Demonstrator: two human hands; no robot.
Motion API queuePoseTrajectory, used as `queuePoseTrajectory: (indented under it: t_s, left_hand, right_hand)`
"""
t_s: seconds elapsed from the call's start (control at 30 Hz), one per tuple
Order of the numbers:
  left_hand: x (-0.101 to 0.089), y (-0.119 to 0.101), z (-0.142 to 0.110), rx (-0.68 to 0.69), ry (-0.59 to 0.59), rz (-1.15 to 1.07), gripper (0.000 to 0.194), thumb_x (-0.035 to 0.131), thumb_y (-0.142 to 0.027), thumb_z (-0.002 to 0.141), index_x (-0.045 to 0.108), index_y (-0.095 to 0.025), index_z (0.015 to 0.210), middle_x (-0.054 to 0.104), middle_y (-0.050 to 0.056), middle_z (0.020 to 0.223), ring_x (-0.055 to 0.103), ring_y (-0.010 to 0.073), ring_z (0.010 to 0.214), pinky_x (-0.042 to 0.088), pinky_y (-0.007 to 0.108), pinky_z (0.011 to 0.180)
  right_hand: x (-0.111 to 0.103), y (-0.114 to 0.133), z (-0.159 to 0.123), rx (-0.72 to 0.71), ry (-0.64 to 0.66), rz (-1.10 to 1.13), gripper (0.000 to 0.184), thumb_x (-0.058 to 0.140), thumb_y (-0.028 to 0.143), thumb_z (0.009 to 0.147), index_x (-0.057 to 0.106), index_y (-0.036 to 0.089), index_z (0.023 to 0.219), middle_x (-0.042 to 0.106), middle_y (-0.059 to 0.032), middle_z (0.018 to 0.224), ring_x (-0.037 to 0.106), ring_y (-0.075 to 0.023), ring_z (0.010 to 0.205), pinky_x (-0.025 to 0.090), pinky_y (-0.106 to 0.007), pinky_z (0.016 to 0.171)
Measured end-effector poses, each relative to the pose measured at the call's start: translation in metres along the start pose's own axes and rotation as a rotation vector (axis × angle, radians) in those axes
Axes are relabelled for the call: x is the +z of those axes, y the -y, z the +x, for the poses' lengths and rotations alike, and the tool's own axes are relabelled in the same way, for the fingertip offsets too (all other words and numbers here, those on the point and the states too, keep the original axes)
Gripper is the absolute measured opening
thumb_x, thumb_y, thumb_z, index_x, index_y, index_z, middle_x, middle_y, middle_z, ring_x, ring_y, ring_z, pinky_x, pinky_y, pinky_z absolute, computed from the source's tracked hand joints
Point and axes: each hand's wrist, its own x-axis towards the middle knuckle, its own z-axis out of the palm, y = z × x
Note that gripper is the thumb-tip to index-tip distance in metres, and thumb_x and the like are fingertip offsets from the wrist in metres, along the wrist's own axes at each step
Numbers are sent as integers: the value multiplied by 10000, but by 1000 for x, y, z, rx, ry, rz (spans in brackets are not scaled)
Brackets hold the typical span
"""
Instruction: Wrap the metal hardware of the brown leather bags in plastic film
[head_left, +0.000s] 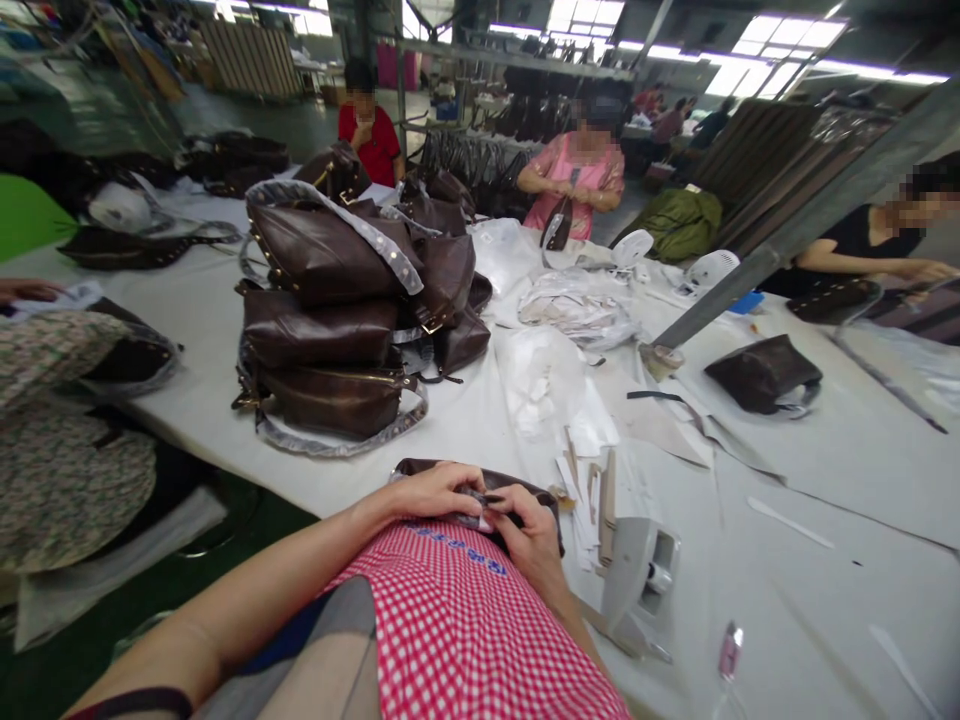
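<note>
A dark brown leather handbag [536, 485] lies at the table's near edge, close against a red checked apron. Over it my left hand [439, 493] is closed, its fingertips pinching a small dark piece with a bit of clear plastic, which looks like part of the bag's strap. My right hand [527, 522] meets it from the other side, thumb and fingers pinched on the same piece. Both hands nearly touch. Their fingers cover most of the piece and much of the bag.
Ahead to the left rises a stack of brown handbags [322, 330] with plastic-wrapped straps. White plastic bags [551, 385], a tape dispenser [641, 585] and a pink-handled tool [730, 650] lie to the right. A slanted metal post [750, 270] crosses the right side. Several people work around.
</note>
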Motion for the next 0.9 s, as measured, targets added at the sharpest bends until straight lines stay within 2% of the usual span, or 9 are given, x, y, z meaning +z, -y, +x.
queuePoseTrajectory:
  t_s: [0.1,0.17,0.23,0.33,0.43,0.5,0.6,0.77,0.9]
  left_hand:
    - [5,-8,-4,27,-98,184,177,591,-365,838,589,-212,927,641,-8,940,546,179,952,229,411,1073]
    - [8,-10,-5,28,-134,232,159,581,-344,851,568,-217,946,637,-8,961,552,179,968,95,473,1123]
    - [9,-8,-4,47,-127,239,134,568,-313,854,550,-216,946,623,-13,941,554,172,952,66,483,1131]
    - [4,-3,-1,59,-82,164,109,575,-288,821,542,-202,879,598,-21,875,536,169,918,222,424,1084]
    - [-3,0,5,-32,-1,-27,99,559,-261,776,543,-182,834,575,-21,813,517,154,816,410,286,826]
    - [-5,-2,10,-97,37,-110,92,525,-241,763,545,-175,824,551,-29,761,493,134,734,400,235,688]
    - [-3,-6,16,-123,17,-76,75,526,-222,730,541,-170,783,521,-40,709,465,121,691,362,217,624]
    - [6,-10,21,-79,-60,5,32,500,-197,735,504,-169,720,512,-30,697,473,127,696,366,221,624]
    - [11,-6,15,27,-141,227,76,470,-209,819,529,-184,779,545,-8,756,504,157,801,394,308,885]
  right_hand:
    - [0,-5,-2,-28,-19,-13,120,610,246,821,650,226,710,687,-31,850,614,-203,821,445,-342,762]
    - [0,-6,-2,-37,-22,-13,117,600,242,828,651,229,724,687,-35,863,615,-207,836,451,-353,777]
    - [1,-5,-2,-40,-25,2,130,592,237,835,649,230,718,685,-38,873,615,-208,843,456,-360,788]
    - [2,0,-3,-39,-43,26,141,599,227,830,640,231,696,679,-36,861,608,-205,834,462,-355,778]
    - [3,3,-2,-47,-63,32,131,612,209,813,633,231,685,670,-34,846,603,-202,826,462,-352,773]
    - [2,2,-1,-63,-59,32,136,609,200,810,632,231,680,667,-35,846,602,-202,829,462,-351,775]
    - [3,0,-1,-64,-62,28,142,598,202,814,635,228,680,669,-39,857,604,-205,840,460,-353,776]
    - [4,-3,0,1,-110,35,127,609,222,803,619,226,676,667,-34,828,609,-203,813,463,-346,754]
    - [4,-6,2,14,-135,59,149,611,227,802,602,225,653,655,-32,816,603,-200,808,461,-349,759]
